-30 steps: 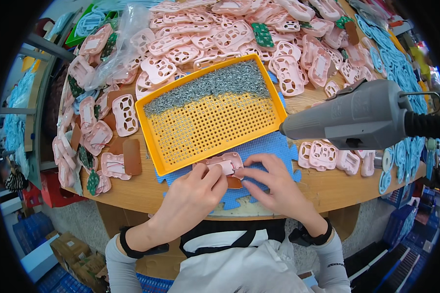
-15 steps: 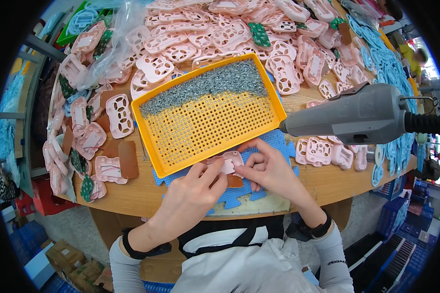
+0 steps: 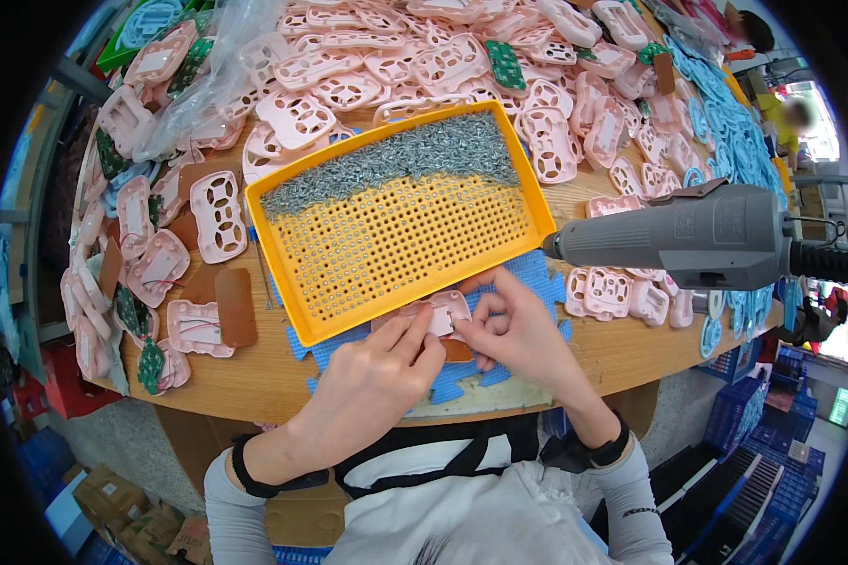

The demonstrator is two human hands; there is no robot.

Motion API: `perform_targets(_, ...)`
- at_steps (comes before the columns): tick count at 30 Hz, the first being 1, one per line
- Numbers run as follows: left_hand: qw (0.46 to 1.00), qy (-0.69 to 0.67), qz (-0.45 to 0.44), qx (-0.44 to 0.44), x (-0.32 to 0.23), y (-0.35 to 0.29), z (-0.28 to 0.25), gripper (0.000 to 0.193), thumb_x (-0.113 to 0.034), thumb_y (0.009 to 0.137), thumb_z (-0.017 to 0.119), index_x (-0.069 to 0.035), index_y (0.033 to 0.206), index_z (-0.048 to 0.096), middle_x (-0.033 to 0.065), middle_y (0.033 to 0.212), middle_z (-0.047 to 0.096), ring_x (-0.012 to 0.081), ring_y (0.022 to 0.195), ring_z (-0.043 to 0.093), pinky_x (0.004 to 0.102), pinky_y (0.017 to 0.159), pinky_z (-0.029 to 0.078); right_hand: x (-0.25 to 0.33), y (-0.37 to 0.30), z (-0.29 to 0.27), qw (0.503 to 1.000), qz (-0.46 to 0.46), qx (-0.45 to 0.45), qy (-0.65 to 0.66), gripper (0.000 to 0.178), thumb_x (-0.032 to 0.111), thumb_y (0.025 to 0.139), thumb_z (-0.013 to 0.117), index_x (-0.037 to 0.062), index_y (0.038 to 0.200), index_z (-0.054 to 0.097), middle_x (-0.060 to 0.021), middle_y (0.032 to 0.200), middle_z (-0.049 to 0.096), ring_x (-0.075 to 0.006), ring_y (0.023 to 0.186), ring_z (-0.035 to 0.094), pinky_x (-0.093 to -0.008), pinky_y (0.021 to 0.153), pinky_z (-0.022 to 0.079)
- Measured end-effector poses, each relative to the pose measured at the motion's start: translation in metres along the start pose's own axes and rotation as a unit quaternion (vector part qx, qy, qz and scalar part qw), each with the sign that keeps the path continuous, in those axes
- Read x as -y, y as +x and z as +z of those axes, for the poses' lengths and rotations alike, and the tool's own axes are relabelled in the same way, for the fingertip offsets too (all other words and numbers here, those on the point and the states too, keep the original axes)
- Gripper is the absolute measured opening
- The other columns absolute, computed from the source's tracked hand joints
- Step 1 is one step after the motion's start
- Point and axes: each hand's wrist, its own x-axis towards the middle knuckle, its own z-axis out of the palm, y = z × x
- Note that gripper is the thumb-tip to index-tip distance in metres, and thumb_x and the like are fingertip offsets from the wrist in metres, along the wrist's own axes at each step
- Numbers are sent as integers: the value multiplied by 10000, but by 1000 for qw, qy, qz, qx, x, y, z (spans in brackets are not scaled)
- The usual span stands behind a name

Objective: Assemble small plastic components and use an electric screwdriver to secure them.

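Observation:
A small pink plastic casing (image 3: 446, 315) lies low over the blue foam mat (image 3: 537, 278), just below the yellow tray's near edge. My left hand (image 3: 372, 381) is closed at the casing's left side, its index finger and thumb bent down onto it. On the other side my right hand (image 3: 516, 330) grips the casing's right edge, with the thumb on the near face and the index finger curled round the far side. Part of the casing is hidden under my fingers. A brown flat piece (image 3: 458, 350) shows beneath it.
The yellow perforated tray (image 3: 415, 245) holds a heap of small screws (image 3: 396, 155) along its far side. A grey electric screwdriver (image 3: 669, 235) points at its right corner. Pink casings (image 3: 443, 61) pile up behind and leftward; light-blue parts (image 3: 725, 113) lie at far right.
The whole view has shifted slightly. Both hands stay on the pink casing, with the left fingers moved only a little.

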Motion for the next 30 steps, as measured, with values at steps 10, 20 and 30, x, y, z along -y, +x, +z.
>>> perform_targets(10, 1000, 8, 20, -17, 2, -1, 5, 177, -59, 678, 604, -1, 840, 565, 191, 1081, 628, 234, 923, 630, 279, 634, 548, -16, -7, 16, 924, -243, -155, -250, 180, 21, 793, 658, 7, 962, 595, -59, 657, 532, -118, 519, 515, -245, 485, 427)
perform_targets(20, 999, 6, 20, -27, 1, -2, 4, 175, -53, 678, 607, 4, 839, 570, 192, 1077, 628, 236, 924, 632, 280, 635, 551, -16, -10, 17, 941, -199, -162, -219, 115, 13, 796, 654, -7, 908, 671, -73, 706, 565, -138, 540, 525, -247, 507, 425)
perform_targets(30, 994, -39, -21, -98, 0, -4, 10, 150, -27, 698, 595, -26, 847, 583, 117, 1042, 655, 190, 885, 641, 282, 624, 542, -37, -29, 9, 920, -271, -256, -124, 184, -5, 787, 647, -9, 970, 631, -113, 819, 590, -205, 701, 592, -298, 616, 473)
